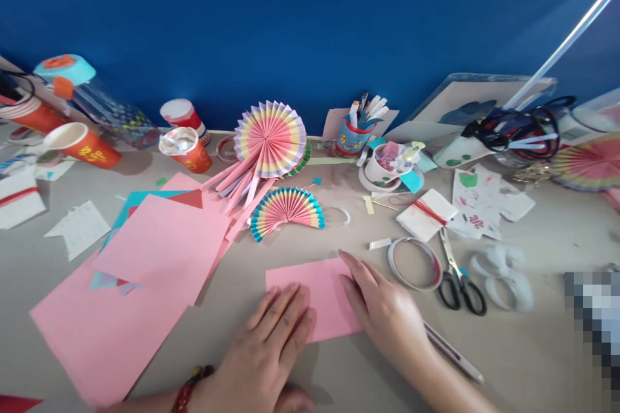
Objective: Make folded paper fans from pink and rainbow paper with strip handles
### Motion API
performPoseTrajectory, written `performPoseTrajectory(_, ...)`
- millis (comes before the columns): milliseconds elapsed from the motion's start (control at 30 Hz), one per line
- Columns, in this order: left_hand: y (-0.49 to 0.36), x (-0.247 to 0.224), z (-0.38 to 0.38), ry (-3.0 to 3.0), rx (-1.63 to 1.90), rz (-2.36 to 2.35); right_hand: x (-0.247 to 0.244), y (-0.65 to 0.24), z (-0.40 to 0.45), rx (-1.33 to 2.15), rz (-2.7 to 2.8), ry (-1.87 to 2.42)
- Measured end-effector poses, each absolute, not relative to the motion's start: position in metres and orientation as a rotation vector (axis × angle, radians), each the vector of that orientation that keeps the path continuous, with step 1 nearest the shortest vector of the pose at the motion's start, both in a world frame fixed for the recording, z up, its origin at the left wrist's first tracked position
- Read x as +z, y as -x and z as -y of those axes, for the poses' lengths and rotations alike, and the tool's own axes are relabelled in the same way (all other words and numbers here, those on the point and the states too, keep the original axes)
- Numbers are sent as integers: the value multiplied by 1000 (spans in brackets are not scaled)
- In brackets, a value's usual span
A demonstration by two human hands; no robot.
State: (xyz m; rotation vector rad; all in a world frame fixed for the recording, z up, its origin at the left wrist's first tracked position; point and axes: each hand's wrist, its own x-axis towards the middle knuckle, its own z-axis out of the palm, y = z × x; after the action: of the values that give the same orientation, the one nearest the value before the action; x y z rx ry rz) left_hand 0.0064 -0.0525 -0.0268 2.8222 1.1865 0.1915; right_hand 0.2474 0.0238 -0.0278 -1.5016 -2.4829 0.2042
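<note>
The left hand (264, 352) lies open and palm down, its fingers nearly straight and close together, their tips on the lower left part of a small pink sheet (329, 310). The right hand (387, 310) is at the sheet's right side, index fingertip by the upper right corner, thumb lower down and apart from it; whether these 2 pinch the edge or only press on it, I cannot tell. The sheet lies flat on the table (523, 361), between and partly under the 2 hands. No pleats show in it, so I judge it to be at an early stage; whether it is a single layer or doubled is unclear.

Just beside the right forearm is a slim tool (455, 355). Beyond the right hand lie a tape roll (391, 261), on its side, and scissors (460, 273) with black handles, their blades pointing away; neither is held.

Farther out, straight ahead, are pieces that look pleated through: a small half-round fan (285, 210) with a blue edge and, behind it, a round fan (276, 135) with pink strips (242, 174) beside it. Another fan (591, 161) sits at the far right. To the left, large pink sheets (165, 239) overlap blue and red paper, flat and unpleated where they can be seen.
</note>
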Motion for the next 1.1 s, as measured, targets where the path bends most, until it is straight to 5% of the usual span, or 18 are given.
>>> performPoseTrajectory(1100, -9, -29, 54, -2894, 280, -1178, -29, -247, -27, 320, 2418, 1589)
